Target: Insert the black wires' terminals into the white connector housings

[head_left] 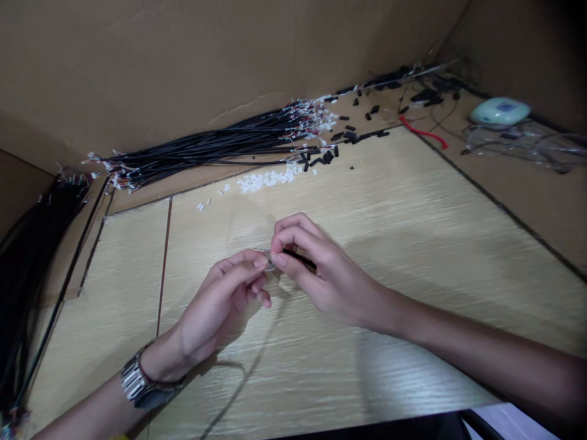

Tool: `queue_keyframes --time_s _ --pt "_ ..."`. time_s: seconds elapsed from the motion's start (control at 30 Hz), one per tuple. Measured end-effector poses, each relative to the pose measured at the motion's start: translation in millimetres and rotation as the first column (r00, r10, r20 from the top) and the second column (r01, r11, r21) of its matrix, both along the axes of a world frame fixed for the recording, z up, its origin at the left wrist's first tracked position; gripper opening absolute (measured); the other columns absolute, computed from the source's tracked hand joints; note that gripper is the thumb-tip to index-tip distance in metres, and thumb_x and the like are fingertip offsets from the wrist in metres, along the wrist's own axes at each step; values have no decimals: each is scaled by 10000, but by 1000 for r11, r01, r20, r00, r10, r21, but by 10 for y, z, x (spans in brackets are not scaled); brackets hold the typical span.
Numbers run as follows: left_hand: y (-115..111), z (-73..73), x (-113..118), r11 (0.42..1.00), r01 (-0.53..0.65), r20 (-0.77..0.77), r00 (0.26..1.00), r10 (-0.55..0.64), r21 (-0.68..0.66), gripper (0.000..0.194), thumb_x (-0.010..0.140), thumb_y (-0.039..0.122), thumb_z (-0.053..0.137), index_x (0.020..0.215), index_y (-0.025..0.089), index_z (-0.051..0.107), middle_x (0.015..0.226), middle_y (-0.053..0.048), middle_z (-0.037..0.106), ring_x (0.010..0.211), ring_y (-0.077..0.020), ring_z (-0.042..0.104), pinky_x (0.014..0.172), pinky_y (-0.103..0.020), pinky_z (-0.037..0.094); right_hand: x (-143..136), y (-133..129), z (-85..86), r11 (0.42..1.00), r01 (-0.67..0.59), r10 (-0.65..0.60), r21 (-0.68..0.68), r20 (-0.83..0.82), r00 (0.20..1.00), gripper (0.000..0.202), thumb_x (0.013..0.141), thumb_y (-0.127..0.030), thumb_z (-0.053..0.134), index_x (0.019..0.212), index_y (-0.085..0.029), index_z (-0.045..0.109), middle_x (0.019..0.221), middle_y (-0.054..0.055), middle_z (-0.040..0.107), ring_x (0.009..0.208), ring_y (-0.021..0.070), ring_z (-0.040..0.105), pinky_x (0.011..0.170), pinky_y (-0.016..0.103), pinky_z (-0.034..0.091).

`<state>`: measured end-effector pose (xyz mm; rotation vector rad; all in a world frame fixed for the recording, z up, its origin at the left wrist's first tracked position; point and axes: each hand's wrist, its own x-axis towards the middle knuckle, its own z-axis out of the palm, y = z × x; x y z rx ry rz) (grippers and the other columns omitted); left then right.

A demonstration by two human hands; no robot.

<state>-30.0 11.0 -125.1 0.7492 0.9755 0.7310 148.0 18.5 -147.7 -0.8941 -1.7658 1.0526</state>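
Observation:
My two hands meet above the middle of the light wooden tabletop. My right hand is closed, thumb and fingers pinching a black cable close to its end. Thin wires seem to come out of that end, between the fingertips. My left hand, with a metal-band watch on the wrist, pinches at the same spot. Its thumb and index finger are pressed together on something tiny, which the fingers mostly cover; its other fingers curl loosely below.
Behind the hands lie a pile of small white connectors and scattered short black pieces. A long bundle of black cables rests along the cardboard wall, another bundle at left. At right are a pale green case and a red strip.

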Motion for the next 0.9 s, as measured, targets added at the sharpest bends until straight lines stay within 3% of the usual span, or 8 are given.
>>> queue_keyframes --time_s 0.17,0.27,0.43,0.63,0.9 --pt "45 -121 -75 949 104 -120 990 -71 296 199 907 345 628 1036 193 635 814 -6 557 706 -134 554 603 -271 589 15 28 -28 996 22 -25 -86 -31 999 94 985 -168 472 902 -186 514 992 27 477 930 125 506 834 267 405" --pt "58 -135 -88 921 179 -240 966 -98 346 150 909 299 632 962 160 655 789 -17 611 682 -125 599 608 -246 586 31 40 -33 988 9 -19 -153 -61 998 95 996 -213 467 918 -190 515 1010 16 472 870 109 505 792 256 406" --pt "98 -139 -130 865 201 -262 961 -84 460 166 926 281 610 867 145 686 737 -19 639 622 -101 603 572 -193 551 34 33 9 989 -8 4 -148 -31 1000 107 983 -162 473 886 -184 515 975 11 484 917 112 497 814 254 387" --pt "125 -156 -225 870 345 -176 937 -300 351 224 949 282 581 817 140 693 725 -19 645 608 -85 606 577 -178 539 24 -31 85 989 -59 58 -138 -12 998 105 977 -132 474 894 -185 512 982 10 494 918 105 507 833 253 392" --pt "129 -272 -287 929 315 222 908 -355 196 225 920 306 626 790 149 721 645 0 647 518 -80 616 486 -163 548 31 -150 182 993 -95 96 -76 21 995 60 994 -181 468 952 -209 498 1061 1 464 921 92 502 831 247 407"
